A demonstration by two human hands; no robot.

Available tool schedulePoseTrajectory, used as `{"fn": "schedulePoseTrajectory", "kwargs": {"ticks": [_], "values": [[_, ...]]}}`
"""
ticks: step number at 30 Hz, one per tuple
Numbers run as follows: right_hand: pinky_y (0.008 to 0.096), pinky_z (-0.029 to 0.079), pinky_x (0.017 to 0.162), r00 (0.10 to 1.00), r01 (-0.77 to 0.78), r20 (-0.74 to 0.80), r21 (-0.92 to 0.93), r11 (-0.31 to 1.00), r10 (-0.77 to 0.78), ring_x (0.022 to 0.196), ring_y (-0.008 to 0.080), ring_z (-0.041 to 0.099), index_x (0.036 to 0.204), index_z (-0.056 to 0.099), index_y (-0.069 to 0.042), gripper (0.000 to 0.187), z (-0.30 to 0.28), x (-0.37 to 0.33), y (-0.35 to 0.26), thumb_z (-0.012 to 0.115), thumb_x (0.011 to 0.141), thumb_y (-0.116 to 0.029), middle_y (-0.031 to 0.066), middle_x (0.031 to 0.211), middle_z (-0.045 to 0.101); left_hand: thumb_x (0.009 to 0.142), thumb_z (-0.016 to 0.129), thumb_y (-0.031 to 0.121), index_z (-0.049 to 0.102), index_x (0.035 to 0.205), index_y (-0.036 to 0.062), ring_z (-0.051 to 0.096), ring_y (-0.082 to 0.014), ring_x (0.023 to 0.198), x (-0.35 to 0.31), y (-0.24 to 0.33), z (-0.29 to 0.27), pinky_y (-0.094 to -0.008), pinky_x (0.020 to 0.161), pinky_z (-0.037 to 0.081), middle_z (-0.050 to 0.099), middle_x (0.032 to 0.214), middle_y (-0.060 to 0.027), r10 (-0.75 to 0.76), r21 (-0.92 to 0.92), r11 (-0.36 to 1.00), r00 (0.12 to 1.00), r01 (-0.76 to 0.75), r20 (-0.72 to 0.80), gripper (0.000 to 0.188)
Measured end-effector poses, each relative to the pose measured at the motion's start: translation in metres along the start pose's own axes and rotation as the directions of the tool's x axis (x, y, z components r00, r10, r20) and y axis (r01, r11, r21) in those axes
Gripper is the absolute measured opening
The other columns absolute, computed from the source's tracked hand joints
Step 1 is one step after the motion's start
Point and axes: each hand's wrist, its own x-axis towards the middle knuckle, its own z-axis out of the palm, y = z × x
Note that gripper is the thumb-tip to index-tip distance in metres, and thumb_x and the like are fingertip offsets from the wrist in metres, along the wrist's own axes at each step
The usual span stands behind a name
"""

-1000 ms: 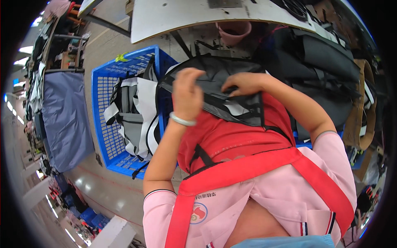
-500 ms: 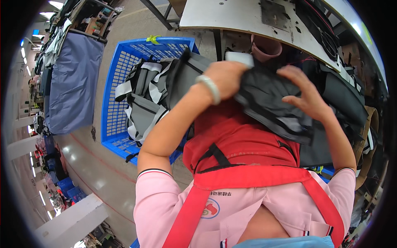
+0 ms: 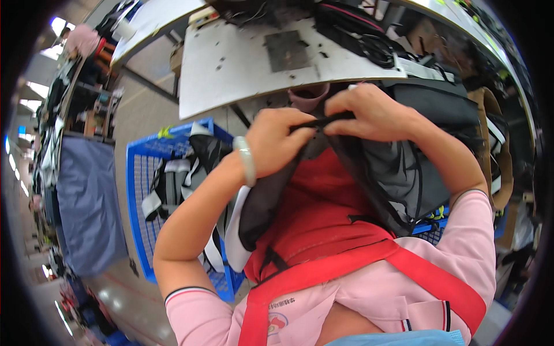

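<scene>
Both hands hold a dark grey and black fabric piece, perhaps part of a bag, in front of my red apron (image 3: 323, 184). My left hand (image 3: 280, 138), with a pale bangle on its wrist, is closed on the black upper edge. Close beside it, my right hand (image 3: 372, 112) pinches the same dark strip. From my left hand one dark part (image 3: 268, 202) of the fabric hangs down. Under my right hand falls a grey panel (image 3: 386, 173) with black edging. The fingertips partly cover the strip between them.
At my left stands a blue plastic basket (image 3: 135, 196) with several grey, black and white fabric pieces. Ahead is a white table (image 3: 231, 75), with a pink bucket (image 3: 309, 97) below it. Dark fabric (image 3: 433, 104) and a cardboard box (image 3: 502, 155) are at the right.
My right hand, spread over the fabric before, now grips its edge beside my left hand. The fabric has gone from bunched to hanging. The view has shifted, showing more of the table.
</scene>
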Motion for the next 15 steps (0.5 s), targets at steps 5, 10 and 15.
{"fn": "schedulePoseTrajectory", "kwargs": {"ticks": [5, 10, 15], "values": [[0.0366, 0.048, 0.071, 0.986, 0.046, -0.163, 0.071, 0.996, -0.034, 0.075, 0.0289, 0.063, 0.093, 0.066, 0.003, 0.029, -0.033, 0.038, 0.016, 0.067, 0.084, -0.025, 0.0182, 0.080, 0.064, 0.087, 0.065, 0.011, 0.071, 0.102, -0.0048, 0.059, -0.0066, 0.076, 0.040, 0.002, -0.049, -0.0234, 0.070, 0.048, 0.070, 0.082, -0.0037, -0.192, -0.258, 0.949, 0.981, 0.184, -0.006, 0.023], [0.0327, 0.046, 0.073, 0.976, 0.016, -0.219, 0.120, 0.993, 0.010, 0.072, 0.0200, 0.057, 0.092, 0.066, 0.003, 0.030, -0.039, 0.070, 0.047, 0.067, 0.085, -0.027, 0.0136, 0.076, 0.063, 0.090, 0.067, 0.015, 0.071, 0.103, -0.0041, 0.059, -0.0055, 0.078, 0.076, -0.025, -0.070, -0.0209, 0.072, 0.047, 0.069, 0.087, -0.0015, -0.252, -0.258, 0.937, 0.967, 0.236, -0.031, 0.023], [0.0330, 0.045, 0.073, 0.961, -0.054, -0.266, 0.077, 0.996, 0.072, 0.071, 0.0191, 0.055, 0.091, 0.067, 0.002, 0.031, -0.039, 0.085, 0.074, 0.067, 0.084, -0.029, 0.0121, 0.074, 0.062, 0.091, 0.067, 0.018, 0.071, 0.104, -0.0035, 0.057, -0.0049, 0.077, 0.101, -0.041, -0.071, -0.0192, 0.071, 0.044, 0.067, 0.086, 0.0010, -0.294, -0.214, 0.938, 0.954, 0.274, -0.068, 0.025]]}}
